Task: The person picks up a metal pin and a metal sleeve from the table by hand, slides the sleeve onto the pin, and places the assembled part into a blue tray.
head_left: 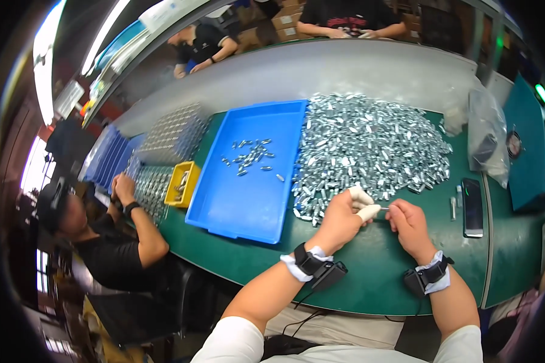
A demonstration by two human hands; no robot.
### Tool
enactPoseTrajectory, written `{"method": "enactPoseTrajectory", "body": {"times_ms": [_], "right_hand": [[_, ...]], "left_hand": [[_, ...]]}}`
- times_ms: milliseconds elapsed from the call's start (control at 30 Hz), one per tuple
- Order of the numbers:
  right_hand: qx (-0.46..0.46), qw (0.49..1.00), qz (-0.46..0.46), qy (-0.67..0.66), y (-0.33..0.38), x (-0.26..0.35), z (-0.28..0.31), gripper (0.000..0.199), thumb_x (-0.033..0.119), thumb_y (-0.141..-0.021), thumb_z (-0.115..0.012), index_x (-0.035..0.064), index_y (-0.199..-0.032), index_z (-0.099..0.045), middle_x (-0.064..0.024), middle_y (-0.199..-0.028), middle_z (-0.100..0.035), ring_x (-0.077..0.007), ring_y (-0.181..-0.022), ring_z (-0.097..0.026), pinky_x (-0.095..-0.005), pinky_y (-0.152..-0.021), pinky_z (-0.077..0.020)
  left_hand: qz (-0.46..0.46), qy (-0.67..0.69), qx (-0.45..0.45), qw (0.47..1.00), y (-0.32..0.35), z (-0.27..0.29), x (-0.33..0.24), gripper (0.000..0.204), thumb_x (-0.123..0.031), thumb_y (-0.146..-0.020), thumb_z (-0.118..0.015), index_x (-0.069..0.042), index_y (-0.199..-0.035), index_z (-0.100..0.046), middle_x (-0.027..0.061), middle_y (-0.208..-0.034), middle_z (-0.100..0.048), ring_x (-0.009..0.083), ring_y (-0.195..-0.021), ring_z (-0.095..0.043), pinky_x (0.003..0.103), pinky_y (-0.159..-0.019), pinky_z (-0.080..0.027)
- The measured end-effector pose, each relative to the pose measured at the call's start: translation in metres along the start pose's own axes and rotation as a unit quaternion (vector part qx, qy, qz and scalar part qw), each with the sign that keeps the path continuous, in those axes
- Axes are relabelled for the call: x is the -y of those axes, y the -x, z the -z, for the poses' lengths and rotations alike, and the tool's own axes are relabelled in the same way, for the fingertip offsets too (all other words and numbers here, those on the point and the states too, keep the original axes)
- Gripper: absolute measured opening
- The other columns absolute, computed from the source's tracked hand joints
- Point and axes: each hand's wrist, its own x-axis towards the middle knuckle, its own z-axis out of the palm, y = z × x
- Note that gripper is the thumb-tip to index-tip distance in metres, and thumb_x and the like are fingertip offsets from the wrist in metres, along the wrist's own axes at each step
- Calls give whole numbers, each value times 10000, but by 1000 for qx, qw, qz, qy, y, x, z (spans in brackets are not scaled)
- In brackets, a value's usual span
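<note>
Left hand (345, 216), white finger coverings (360, 195) on, and right hand (410, 228) each pinch an end of a small slim silver metal piece (383, 209), fingers closed. Piece sits over the green table (375, 272), between the heaped silver metal parts (369, 145) and table's near edge; shallow blue plastic tray (242, 206) left.

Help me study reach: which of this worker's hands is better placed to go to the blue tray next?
Probably the left hand: it is nearer the blue tray, which lies to its left. The right hand is farther off, beyond the left one. Both pinch a small metal part.
</note>
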Motion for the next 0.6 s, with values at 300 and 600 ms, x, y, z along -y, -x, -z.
{"method": "enactPoseTrajectory", "body": {"times_ms": [300,600], "right_hand": [[2,1000,4,12,3,6,2,265,172,-978,-500,-3,-799,-588,3,-592,-511,-64,-549,-460,-247,-514,-377],[35,996,0,-87,0,-9,6,342,259,-1009,-471,17,-801,-593,12,-652,-536,-53,-586,-460,-238,-528,-370]], "left_hand": [[32,13,39,999,1,-3,-6,103,-45,-864,-691,-45,-905,-597,49,-812,-669,98,-686,-611,219,-598,-465],[18,-9,42,999,3,-9,-7,119,-47,-880,-667,-32,-988,-620,62,-860,-677,113,-735,-626,228,-615,-482]]}}
